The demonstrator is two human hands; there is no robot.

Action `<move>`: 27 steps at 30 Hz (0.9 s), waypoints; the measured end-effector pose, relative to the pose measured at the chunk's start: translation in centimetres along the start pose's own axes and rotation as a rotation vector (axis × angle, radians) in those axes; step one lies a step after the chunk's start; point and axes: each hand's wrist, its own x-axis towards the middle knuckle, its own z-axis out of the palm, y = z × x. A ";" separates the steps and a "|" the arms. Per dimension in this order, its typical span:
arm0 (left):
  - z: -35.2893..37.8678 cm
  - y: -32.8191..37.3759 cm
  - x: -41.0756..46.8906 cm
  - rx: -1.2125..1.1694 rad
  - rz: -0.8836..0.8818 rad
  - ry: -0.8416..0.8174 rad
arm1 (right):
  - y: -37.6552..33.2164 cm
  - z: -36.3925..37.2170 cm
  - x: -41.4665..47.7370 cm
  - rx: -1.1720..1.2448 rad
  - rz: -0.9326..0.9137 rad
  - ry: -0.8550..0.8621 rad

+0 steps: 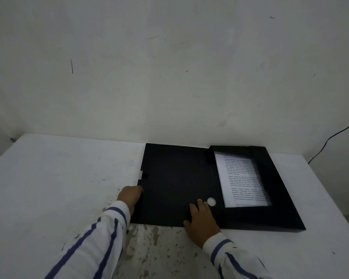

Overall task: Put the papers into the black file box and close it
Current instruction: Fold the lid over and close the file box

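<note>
the black file box [278,198] lies open on a white table [48,178], pushed up near the wall. its lid [173,182] is folded out flat to the left of the tray, and the papers [243,179] already sit inside the tray on the right, a stack of white printed sheets framed by the box's dark walls. the left hand [130,195] is at the lid's outer left edge, fingers curled around or under that edge; how firmly it grips cannot be told. the right hand [203,222] rests palm down on the near part of the lid, fingers spread flat and holding nothing, its fingertips just beside a small round white disc [211,201] set near the fold between lid and tray. a small pale clasp tab [141,175] sticks out from the lid's left edge, above the left hand. both arms wear white sleeves with blue stripes [101,234].

the tabletop is matte white, speckled with brownish stains and chipped patches in front of the box. behind it rises a plain, scuffed, greyish-white wall [169,67] with a few dark marks. a thin black cable [334,135] runs down the wall at the far right. the light is dim.

the box looks like stiff, smooth board or plastic, rectangular with shallow sides.
</note>
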 end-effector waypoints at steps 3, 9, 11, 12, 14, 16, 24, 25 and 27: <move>-1.0 -0.1 0.1 -0.099 0.063 -0.027 | -0.1 -0.1 -0.2 0.030 -0.006 0.014; -2.4 2.3 -2.8 -0.324 0.266 -0.197 | -2.4 -2.5 -1.5 0.255 -0.068 0.079; -1.8 3.3 -4.5 -0.367 0.357 -0.271 | -3.6 -4.5 -2.2 0.373 -0.109 0.097; -1.2 3.7 -5.4 -0.380 0.401 -0.303 | -4.2 -5.7 -2.6 0.430 -0.137 0.115; 0.3 4.6 -7.4 -0.382 0.498 -0.344 | -5.1 -8.5 -3.7 0.573 -0.184 0.159; 2.2 5.2 -9.3 -0.358 0.598 -0.360 | -5.4 -11.1 -4.8 0.792 -0.225 0.212; 10.9 5.4 -13.7 -0.061 1.007 -0.353 | -0.1 -18.8 -7.2 0.955 -0.195 0.404; 12.0 5.2 -13.7 0.001 1.029 -0.322 | 1.1 -19.3 -7.5 0.950 -0.179 0.412; 14.2 4.7 -13.6 0.094 1.027 -0.289 | 3.7 -20.2 -7.7 0.910 -0.165 0.439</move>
